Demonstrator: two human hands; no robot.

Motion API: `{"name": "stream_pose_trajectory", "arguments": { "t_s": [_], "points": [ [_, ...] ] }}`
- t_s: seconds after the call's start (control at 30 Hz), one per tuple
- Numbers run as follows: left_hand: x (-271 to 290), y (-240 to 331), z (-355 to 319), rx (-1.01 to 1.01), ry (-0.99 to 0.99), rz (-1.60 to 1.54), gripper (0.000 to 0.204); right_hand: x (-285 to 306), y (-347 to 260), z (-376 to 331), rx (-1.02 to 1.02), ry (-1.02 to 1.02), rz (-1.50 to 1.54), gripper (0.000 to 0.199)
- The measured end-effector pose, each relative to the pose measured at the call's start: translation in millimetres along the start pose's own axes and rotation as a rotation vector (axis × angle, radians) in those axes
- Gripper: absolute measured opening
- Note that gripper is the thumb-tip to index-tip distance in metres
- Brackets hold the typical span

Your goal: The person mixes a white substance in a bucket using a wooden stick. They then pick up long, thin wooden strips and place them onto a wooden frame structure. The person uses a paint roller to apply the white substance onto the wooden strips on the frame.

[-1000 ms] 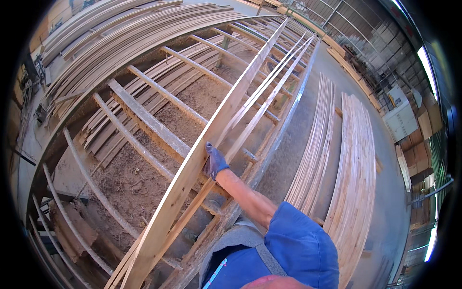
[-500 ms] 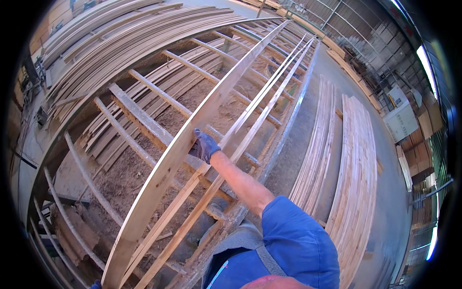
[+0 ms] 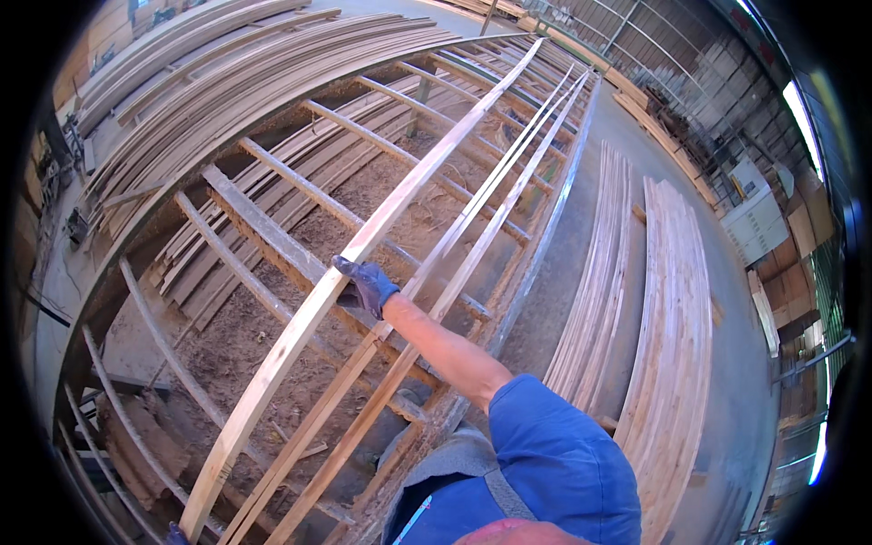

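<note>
My right hand [image 3: 365, 287], in a dark blue-grey glove, is closed around the right edge of a long pale wooden board [image 3: 289, 343]. The board runs from the lower left to the far end of a metal rack [image 3: 300, 171] with rusty crossbars. At the board's near end, only a sliver of my gloved left hand [image 3: 177, 536] shows at the lower picture edge; its fingers are hidden. Just right of the board, and roughly alongside it, lie narrower wooden strips [image 3: 472, 207] on the same crossbars. My right forearm passes over these strips.
Sawdust and debris [image 3: 263, 341] cover the ground under the rack. Stacked boards [image 3: 245, 95] lie beyond its left side. On the floor to the right are more board stacks [image 3: 668, 345]. A white cabinet [image 3: 756, 222] stands farther right.
The board has rolled about its length: its broad face showed before, and now a narrower, lighter face is turned up. My right hand has shifted slightly left with it.
</note>
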State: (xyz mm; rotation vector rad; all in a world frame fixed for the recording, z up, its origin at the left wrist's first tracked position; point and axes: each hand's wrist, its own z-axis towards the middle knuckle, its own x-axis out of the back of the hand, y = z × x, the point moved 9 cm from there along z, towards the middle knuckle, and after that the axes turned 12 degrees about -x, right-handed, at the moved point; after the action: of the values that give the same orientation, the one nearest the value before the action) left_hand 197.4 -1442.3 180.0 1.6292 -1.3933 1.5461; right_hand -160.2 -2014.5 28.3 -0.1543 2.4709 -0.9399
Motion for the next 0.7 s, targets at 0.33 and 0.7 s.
{"name": "stream_pose_trajectory", "arguments": {
  "t_s": [0.33, 0.7],
  "points": [
    [-48.4, -22.8, -16.0, 0.113, -0.052, -0.041, 0.048, -12.9, 8.0, 6.5, 0.051, 0.003, 0.181, 0.036],
    [-45.9, -15.4, -14.3, -0.048, 0.344, 0.112, 0.036, -2.4, 8.4, 10.5, 0.060, 0.095, 0.011, 0.042]
  ]
}}
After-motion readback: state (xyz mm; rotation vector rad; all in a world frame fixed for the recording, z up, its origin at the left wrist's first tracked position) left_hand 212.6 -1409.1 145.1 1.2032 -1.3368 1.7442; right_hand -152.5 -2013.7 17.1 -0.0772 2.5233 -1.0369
